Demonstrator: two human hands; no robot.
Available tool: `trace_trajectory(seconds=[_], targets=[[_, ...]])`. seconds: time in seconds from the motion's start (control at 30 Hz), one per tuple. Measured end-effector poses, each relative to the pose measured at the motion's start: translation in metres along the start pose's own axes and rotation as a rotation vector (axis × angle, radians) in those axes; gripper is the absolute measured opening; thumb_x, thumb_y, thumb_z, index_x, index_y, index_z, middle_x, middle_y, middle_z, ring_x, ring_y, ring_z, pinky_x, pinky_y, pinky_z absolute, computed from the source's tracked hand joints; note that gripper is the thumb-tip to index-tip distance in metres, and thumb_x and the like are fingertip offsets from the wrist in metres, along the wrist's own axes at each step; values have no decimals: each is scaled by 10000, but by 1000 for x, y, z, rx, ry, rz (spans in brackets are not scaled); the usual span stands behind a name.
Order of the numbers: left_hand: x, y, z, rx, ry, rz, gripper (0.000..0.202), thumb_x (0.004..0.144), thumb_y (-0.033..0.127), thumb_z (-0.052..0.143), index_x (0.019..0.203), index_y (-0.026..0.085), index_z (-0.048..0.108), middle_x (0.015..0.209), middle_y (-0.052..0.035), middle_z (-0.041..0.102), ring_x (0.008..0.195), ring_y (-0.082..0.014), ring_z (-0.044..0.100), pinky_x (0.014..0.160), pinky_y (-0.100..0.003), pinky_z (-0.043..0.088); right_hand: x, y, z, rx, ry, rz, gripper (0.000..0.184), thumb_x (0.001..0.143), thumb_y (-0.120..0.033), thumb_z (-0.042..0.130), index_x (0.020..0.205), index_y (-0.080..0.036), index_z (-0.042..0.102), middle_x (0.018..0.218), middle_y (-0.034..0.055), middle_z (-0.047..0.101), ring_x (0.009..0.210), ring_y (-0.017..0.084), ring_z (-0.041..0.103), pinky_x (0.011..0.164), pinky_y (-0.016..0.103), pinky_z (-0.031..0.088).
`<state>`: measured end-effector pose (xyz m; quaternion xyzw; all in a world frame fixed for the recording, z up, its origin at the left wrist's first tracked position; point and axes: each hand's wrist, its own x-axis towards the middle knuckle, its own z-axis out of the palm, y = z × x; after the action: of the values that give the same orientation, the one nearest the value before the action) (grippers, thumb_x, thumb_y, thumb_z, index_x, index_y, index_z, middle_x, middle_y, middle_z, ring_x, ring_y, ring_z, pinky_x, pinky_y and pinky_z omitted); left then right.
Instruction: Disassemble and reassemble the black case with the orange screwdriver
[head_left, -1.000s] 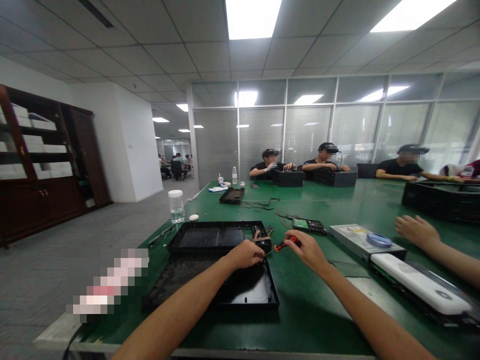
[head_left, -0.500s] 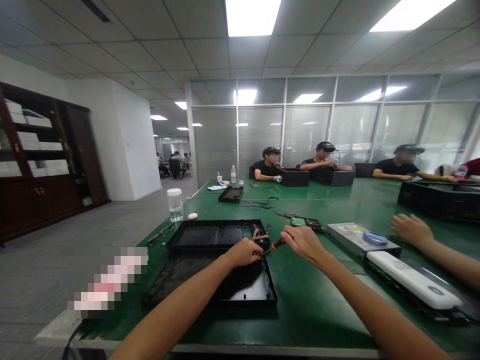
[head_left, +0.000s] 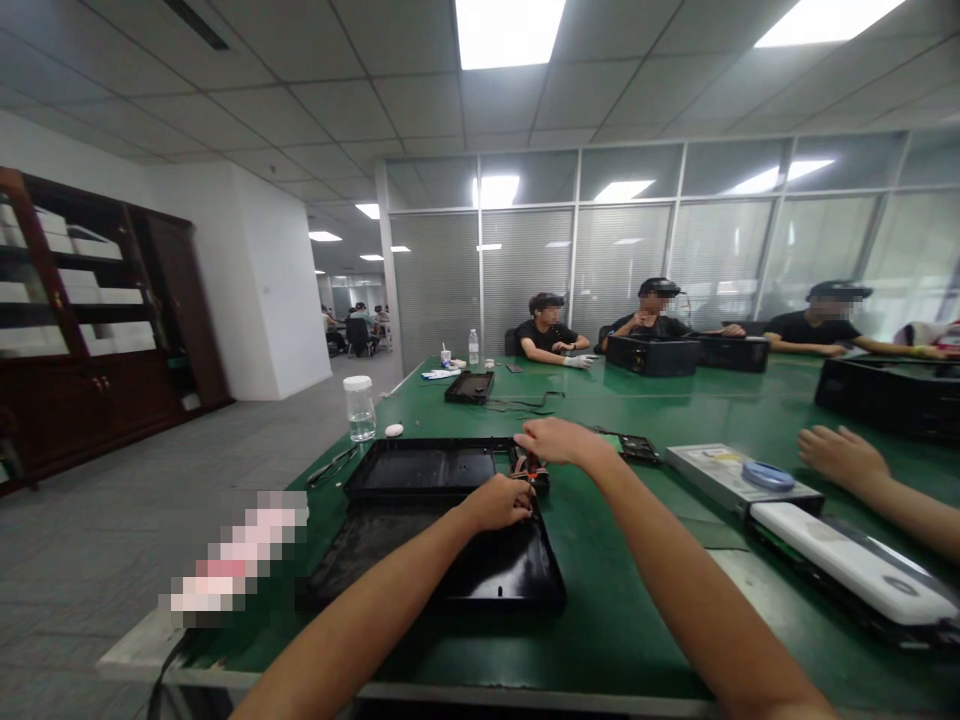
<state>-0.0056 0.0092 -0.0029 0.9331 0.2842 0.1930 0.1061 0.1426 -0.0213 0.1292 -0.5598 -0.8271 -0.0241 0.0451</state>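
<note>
Two black plastic case halves lie in front of me on the green table (head_left: 630, 610), the near one (head_left: 480, 575) and the far one (head_left: 427, 468). My left hand (head_left: 499, 500) is closed in a fist at the rim where they meet, beside a small black part with reddish wires (head_left: 531, 470). What its fingers pinch is hidden. My right hand (head_left: 559, 440) hovers right over that part with its fingers curled. The orange-handled screwdriver is tucked under it and almost wholly hidden.
A clear jar (head_left: 360, 408), a small white object (head_left: 393, 430) and a thin tool (head_left: 330, 468) lie to the left. A circuit board (head_left: 639, 447), a silver drive (head_left: 712, 480) with a blue ring (head_left: 761, 475), a white device (head_left: 847, 565) and another person's hand (head_left: 836, 455) are to the right. Three people sit at the far end.
My right hand has moved left and away from me, from beside the case to above the wired part, and now covers the screwdriver. My left hand has stayed put. The view has shifted slightly.
</note>
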Motion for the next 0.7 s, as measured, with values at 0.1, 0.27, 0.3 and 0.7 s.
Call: trace_trajectory(seconds=[0.1,0.27,0.3,0.7], targets=[[2,0,0,-9,5,-5,273,721,167,595,992,160,556,832,-11,668,808,-139,620,769,-214,436,2,3,1,-17,19,62,526,837,-550,269,949,-143,582,1006,157,613,901,274,571,692,330,401],[2,1,0,1,-12,5,223,715,163,602,934,158,564,808,-7,667,772,-130,625,725,-200,445,-2,12,3,59,-40,-11,469,850,-512,281,968,-159,566,974,121,625,848,231,587,696,301,398],[2,1,-1,2,-13,10,207,716,162,599,921,156,566,810,-8,666,768,-129,626,721,-198,446,-2,13,4,36,-14,18,506,848,-535,259,937,-152,577,992,136,617,885,247,576,714,314,392],[0,4,-3,-2,-18,-1,192,718,152,592,910,158,593,827,-19,666,774,-132,624,719,-200,454,-7,12,4,-53,44,136,557,813,-574,261,995,-151,576,1010,161,613,874,293,578,685,359,397]])
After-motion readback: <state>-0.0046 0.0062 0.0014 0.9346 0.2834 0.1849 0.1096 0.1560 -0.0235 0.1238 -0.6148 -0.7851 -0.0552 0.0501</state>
